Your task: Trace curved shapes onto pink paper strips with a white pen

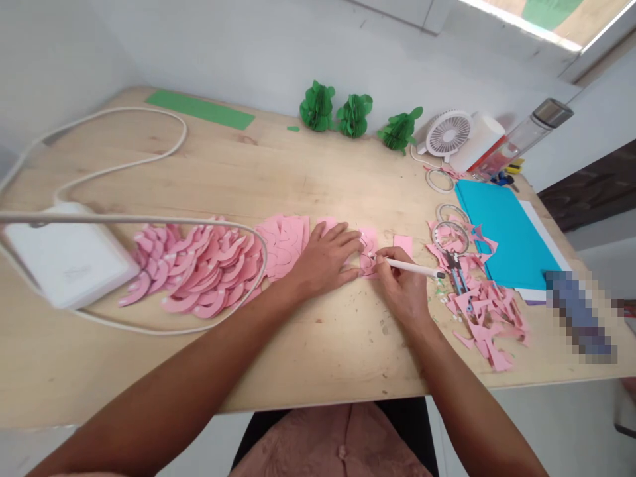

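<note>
My right hand is closed around a white pen, its tip down on a small pink paper piece with dark curved lines. Flat beside it, fingers spread, my left hand presses on pink paper on the table. Just left of that hand lie pink paper pieces with drawn curves. Farther left is a heap of cut pink paper shapes, curved and overlapping. One plain pink square sits just beyond my right hand.
Pink scraps, scissors and tape rolls lie at the right, near blue sheets. Green paper clusters, a small fan and a glass bottle stand at the back. A white box and looping cable occupy the left.
</note>
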### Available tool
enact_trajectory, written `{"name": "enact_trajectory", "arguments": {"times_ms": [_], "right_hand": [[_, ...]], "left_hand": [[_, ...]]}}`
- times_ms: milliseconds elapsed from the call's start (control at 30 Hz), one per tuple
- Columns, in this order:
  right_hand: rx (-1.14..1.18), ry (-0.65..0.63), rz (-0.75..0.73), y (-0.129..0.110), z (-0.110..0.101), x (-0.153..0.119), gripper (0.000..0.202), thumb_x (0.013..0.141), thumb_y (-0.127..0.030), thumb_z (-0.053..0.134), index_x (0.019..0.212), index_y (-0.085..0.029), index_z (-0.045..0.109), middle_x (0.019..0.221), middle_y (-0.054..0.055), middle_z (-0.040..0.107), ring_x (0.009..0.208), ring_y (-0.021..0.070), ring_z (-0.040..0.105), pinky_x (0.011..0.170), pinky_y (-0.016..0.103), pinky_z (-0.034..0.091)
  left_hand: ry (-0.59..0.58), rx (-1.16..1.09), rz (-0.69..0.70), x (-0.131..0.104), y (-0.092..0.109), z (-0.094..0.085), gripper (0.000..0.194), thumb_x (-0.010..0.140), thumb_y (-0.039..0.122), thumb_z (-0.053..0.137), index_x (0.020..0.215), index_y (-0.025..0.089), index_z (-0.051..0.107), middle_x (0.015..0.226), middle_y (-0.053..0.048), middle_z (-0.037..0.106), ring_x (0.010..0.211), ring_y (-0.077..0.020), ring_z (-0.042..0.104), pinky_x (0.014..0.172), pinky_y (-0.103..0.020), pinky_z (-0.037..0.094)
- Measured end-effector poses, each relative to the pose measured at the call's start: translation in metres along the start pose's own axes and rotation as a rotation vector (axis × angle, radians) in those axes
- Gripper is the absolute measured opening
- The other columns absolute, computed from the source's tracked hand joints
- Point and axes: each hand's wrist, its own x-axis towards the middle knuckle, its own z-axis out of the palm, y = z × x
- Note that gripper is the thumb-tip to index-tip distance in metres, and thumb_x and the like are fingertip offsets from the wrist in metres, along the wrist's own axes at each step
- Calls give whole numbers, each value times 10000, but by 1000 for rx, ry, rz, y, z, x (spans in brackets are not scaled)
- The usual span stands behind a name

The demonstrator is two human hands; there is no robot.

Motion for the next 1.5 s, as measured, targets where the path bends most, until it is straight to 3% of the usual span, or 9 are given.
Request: {"name": "enact_trajectory", "arguments": {"times_ms": [1500], "right_hand": [[7, -22, -8, 5, 2, 0, 172, 865, -333, 507, 887, -214, 630, 672, -24, 602, 566, 117, 517, 543, 230, 385]], "left_hand": [[-10, 4, -8, 0, 0, 0, 288, 843, 360, 560, 1107, 247, 579, 1401, -51, 515, 1371, -317, 339, 1132, -609, 154]]}}
